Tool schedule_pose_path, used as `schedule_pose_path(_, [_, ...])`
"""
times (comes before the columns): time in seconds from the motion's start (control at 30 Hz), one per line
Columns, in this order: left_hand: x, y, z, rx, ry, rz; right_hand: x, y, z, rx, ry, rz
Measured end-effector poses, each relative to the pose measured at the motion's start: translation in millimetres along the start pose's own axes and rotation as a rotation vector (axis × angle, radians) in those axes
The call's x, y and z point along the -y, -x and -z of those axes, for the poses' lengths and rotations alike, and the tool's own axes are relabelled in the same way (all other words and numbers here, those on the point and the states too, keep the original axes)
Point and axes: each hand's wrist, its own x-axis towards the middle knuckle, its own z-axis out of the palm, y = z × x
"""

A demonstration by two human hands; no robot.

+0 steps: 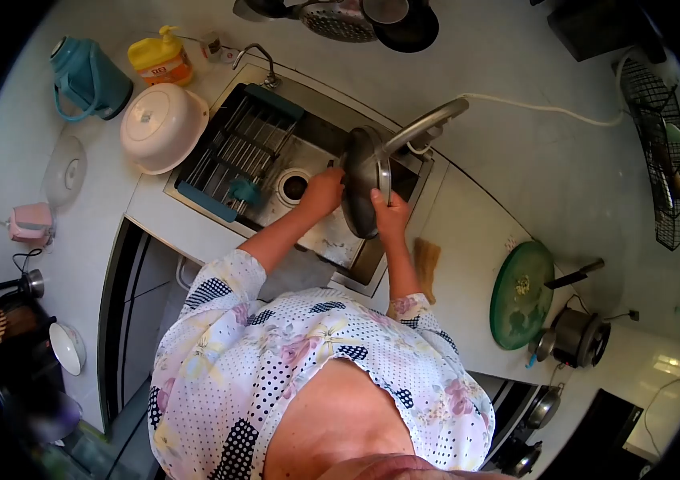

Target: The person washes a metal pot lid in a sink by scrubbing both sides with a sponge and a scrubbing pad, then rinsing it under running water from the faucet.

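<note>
A round, dark pot lid point(362, 184) with a shiny metal rim is held on edge above the sink point(320, 232). My right hand point(390, 214) grips its right edge, thumb lying on the near side. At the lid's left face, my left hand point(324, 192) is closed; its fingertips are partly hidden, apparently around the knob. A thick curved tap point(428, 124) reaches over the lid from the upper right. The drain point(293, 186) shows left of the lid.
A dish rack point(244, 148) spans the sink's left side. Left of it stand an upturned pink basin point(160, 128), a yellow soap bottle point(161, 60) and a blue jug point(90, 80). Rightward are a brown cloth point(426, 268), a green chopping board point(520, 308), a knife point(572, 274) and a pot point(578, 336).
</note>
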Motion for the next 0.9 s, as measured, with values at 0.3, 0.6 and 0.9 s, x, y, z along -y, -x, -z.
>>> schedule_pose_path(0.3, [37, -47, 7, 0.069, -0.06, 0.233, 1, 6, 6, 0.116, -0.011, 0.028])
schedule_pose_path(0.6, [-3, -30, -2, -0.159, 0.092, -0.083, 11, -7, -3, 0.121, 0.174, -0.019])
schedule_pose_path(0.9, [67, -60, 7, -0.22, 0.043, 0.094, -12, 24, -3, 0.105, -0.182, -0.025])
